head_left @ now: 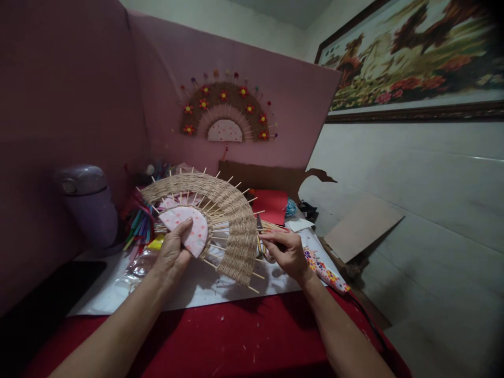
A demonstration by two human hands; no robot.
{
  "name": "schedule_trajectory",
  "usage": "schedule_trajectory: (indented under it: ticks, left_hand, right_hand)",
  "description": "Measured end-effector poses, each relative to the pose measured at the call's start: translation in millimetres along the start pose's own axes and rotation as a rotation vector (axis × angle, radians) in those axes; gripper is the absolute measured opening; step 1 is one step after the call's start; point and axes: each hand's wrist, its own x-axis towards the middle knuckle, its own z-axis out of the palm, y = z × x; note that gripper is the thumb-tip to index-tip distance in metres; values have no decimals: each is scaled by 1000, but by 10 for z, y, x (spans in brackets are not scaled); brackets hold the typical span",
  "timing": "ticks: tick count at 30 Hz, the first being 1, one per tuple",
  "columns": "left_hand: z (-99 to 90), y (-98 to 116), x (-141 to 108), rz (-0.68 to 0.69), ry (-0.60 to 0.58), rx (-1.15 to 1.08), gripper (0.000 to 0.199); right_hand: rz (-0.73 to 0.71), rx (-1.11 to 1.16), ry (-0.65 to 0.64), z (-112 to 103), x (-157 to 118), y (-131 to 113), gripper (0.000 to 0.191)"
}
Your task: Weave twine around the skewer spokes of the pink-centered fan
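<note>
Woven half-round fan (pixel 242 226): held up in front of the body, tilted, above the worktop. Left hand (pixel 175 249): grip clamped on the fan's dotted fabric centre (pixel 197 223), thumb over the front, other fingers mostly hidden behind. Right hand (pixel 287 254): thumb and finger meet at the outer rim, among the projecting sticks (pixel 258 275); cannot tell whether that grip has hold of a stick tip or only touches it. Step in hand, judged: handling or adjusting at the rim. Next move seems to call for a steady left grip and light finger pressure, as the sticks look thin. Surroundings: white sheet (pixel 185 302) on the red-clothed worktop (pixel 197 336); red card (pixel 271 207) beyond the fan; purple bottle (pixel 92 210) at left; 1 flowered fan (pixel 258 113) on the pink board (pixel 295 105) behind
</note>
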Motion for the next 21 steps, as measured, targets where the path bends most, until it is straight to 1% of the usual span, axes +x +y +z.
schedule_trajectory:
  ticks: [4, 10, 14, 17, 19, 21]
  left_hand:
    - [17, 4, -3, 25, 25, -23, 24]
    - [4, 0, 25, 50, 14, -42, 26]
    - [6, 15, 45, 48, 9, -71, 29]
    - [22, 27, 40, 38, 6, -84, 27]
    - [25, 27, 33, 22, 2, -89, 27]
    - [18, 19, 26, 6, -5, -96, 28]
  right_hand:
    - [48, -37, 12, -25, 3, -10, 11]
    - [41, -13, -25, -23, 0, -38, 12]
    - [88, 8, -40, -23, -36, -62, 15]
    - [130, 47, -87, -39, -68, -76, 16]
    - [178, 85, -103, -41, -91, -68, 16]
    - [233, 136, -86, -26, -115, -48, 15]
